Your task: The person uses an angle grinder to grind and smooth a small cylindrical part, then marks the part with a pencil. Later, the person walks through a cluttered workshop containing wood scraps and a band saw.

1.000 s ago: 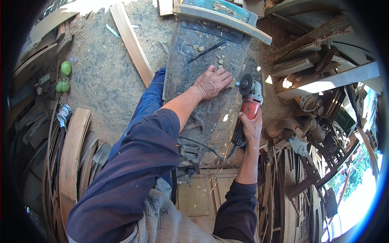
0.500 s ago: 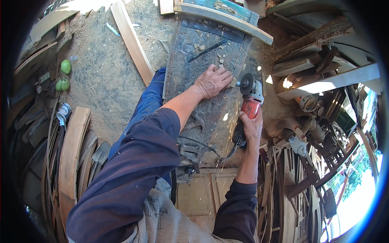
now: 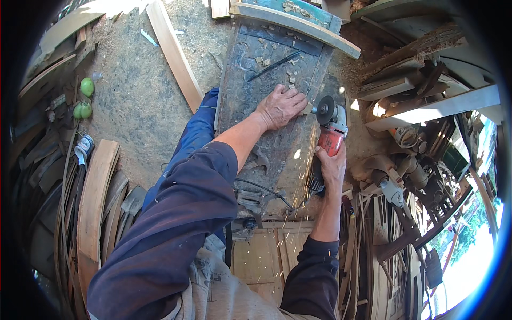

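Note:
My right hand (image 3: 333, 165) is wrapped round the red and black body of an angle grinder (image 3: 331, 142). Its dark disc (image 3: 325, 110) stands at the right edge of the workbench. My left hand (image 3: 282, 108) presses down on the bench with curled fingers, gripping a small tan block (image 3: 308, 109). From the block's right side a short shiny metal end (image 3: 313, 110) reaches to the disc, and sparks (image 3: 308, 165) stream down toward me. Most of the block is hidden by my fingers. A dark cord runs from the grinder's rear across the bench.
On the worn workbench (image 3: 256, 58) lie a dark slim rod (image 3: 274, 66), wood chips and a clamp-like metal tool (image 3: 260, 159). A curved wooden strip (image 3: 298, 28) crosses its far end. Boards (image 3: 98, 197) lean at left; stacked timber (image 3: 394, 88) fills the right.
The spark stream from the disc is denser and spreads farther down. The grinder and both hands have stayed almost in place.

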Action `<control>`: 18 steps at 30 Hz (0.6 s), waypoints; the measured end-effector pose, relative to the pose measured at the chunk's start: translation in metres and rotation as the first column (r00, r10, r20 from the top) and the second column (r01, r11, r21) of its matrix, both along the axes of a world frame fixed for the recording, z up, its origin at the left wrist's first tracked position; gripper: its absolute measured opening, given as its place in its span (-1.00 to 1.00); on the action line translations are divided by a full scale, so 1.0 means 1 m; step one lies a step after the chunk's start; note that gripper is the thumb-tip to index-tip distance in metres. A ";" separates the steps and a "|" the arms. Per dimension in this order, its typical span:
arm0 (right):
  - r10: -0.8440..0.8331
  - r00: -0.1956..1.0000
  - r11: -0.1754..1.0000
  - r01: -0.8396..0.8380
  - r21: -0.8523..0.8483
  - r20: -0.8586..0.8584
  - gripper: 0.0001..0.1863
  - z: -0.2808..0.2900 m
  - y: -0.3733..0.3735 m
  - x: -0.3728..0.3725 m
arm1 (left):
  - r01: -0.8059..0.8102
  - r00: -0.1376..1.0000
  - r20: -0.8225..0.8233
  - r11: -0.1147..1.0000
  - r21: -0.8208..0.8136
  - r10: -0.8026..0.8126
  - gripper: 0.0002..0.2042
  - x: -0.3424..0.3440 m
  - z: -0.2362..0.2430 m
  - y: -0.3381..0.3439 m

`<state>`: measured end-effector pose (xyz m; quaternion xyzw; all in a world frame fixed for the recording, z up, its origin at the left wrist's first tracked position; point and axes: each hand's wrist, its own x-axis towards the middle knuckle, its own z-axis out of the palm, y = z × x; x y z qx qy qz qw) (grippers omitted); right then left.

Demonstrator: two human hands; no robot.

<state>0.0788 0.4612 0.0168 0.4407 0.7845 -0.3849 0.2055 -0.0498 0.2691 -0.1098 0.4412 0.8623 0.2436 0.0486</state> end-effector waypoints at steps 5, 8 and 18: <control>-0.001 0.999 1.000 0.000 -0.017 -0.042 -0.35 0.003 -0.001 -0.001 | 0.000 1.000 -0.006 1.000 0.013 0.000 -0.63 0.001 -0.001 0.000; -0.002 1.000 1.000 0.002 -0.017 0.000 -0.36 0.004 -0.001 -0.001 | -0.001 1.000 -0.008 1.000 0.020 0.001 -0.63 0.000 -0.002 0.001; 0.010 1.000 1.000 -0.010 0.001 -0.022 -0.29 -0.002 0.001 0.002 | -0.002 1.000 -0.012 1.000 0.015 0.003 -0.63 0.001 -0.002 0.000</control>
